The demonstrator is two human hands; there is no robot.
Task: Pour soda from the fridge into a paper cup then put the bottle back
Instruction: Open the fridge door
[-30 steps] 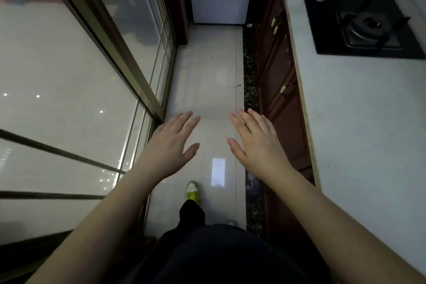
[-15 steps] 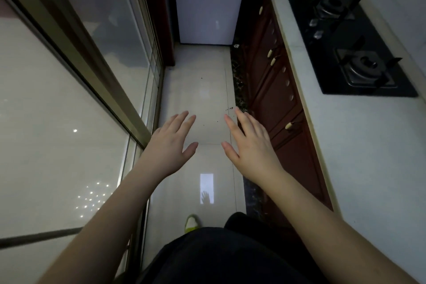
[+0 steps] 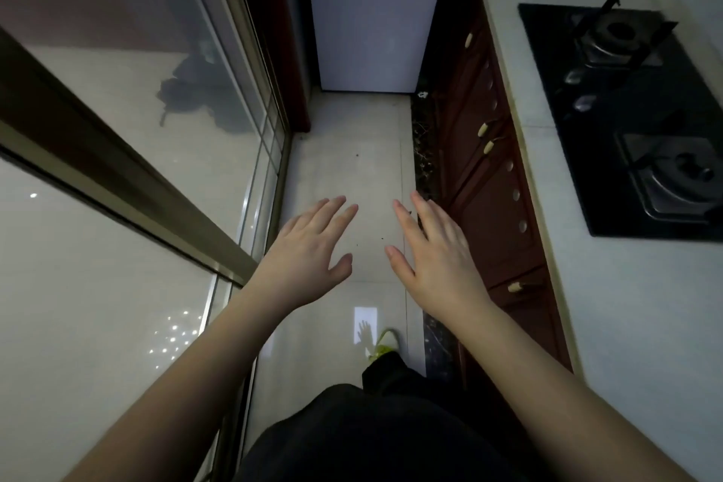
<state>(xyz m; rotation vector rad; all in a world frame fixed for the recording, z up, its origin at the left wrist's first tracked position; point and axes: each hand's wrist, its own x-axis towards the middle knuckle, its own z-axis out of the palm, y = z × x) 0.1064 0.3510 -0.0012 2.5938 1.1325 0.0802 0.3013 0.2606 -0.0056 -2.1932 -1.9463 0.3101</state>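
Facing fridge beyond tiled floor

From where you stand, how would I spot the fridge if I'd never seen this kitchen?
Follow the pale tiled floor down the narrow aisle, with the glass sliding door on the left and the dark red cabinets on the right. The fridge closes off the far end. It is the only tall, flat white front there, crossed by one thin dark seam.

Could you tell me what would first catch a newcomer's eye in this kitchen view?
Two bare, empty hands, the left hand and the right hand, spread over the pale tiled floor. Ahead stands the tall white fridge, shut; at right, a black two-burner gas hob sits in the white countertop.
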